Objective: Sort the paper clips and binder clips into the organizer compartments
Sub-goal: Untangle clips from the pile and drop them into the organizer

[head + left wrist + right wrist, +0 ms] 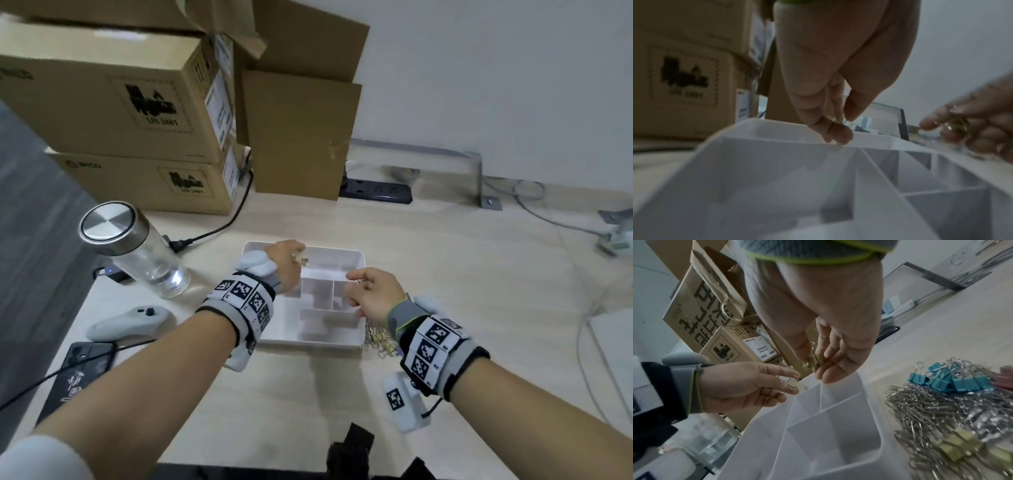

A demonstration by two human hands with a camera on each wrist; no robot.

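Observation:
A white organizer (pixel 308 344) with several compartments stands mid-desk, and every compartment I can see holds nothing. My left hand (pixel 298 257) hovers over its far left corner and pinches a small pale binder clip (pixel 792 382). My right hand (pixel 352 284) hangs over the right side and pinches an olive-yellow binder clip (pixel 815 361) between thumb and fingers. A pile of silver paper clips (pixel 941 410) lies on the desk right of the organizer (pixel 871 410). Teal binder clips (pixel 953 381) and yellow binder clips (pixel 962 444) are mixed into the pile. In the head view my right wrist hides most of it.
A glass bottle with a metal lid (pixel 133 246) stands left of the organizer. Nearer me are a white controller (pixel 126 322) and a black device (pixel 78 370). Cardboard boxes (pixel 120 102) are stacked at the back left. A power strip (pixel 376 192) lies behind, with cables at right.

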